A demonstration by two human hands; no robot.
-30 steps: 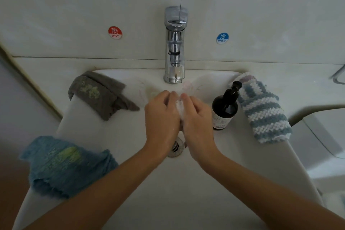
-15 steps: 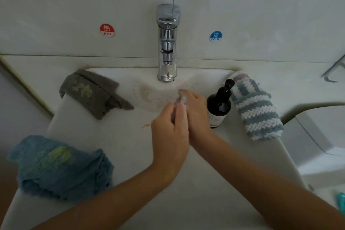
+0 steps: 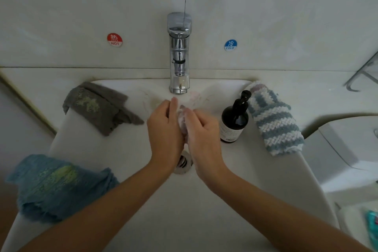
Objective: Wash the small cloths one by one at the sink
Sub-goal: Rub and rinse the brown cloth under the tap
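at the centre of the frame, over the sink (image 3: 126, 149) and just below the tap (image 3: 179, 53), the left hand (image 3: 164, 129) and the right hand (image 3: 201, 135) are pressed together around a small pale, soapy cloth (image 3: 182, 120); only a strip of it shows between the palms. the fingers of both hands are curled round it, clamped on the cloth, with the drain (image 3: 184, 162) partly hidden beneath the wrists. no stream of water is visible from the tap. this looks like the scrubbing step on one cloth, rubbed between the palms. three more cloths wait on the rim: a grey cloth (image 3: 98, 106) with a greenish stain at the upper left of the basin, a blue cloth (image 3: 55, 188) with a yellow-green stain at the lower left, and a striped blue-and-white cloth (image 3: 274, 120) at the right, just beside a dark soap bottle (image 3: 235, 120). judging by the stains, most of the task is still ahead. the next move probably calls for rinsing under the tap, which means freeing a hand for the handle while the other holds the cloth, then wringing it and setting it apart from the dirty ones.
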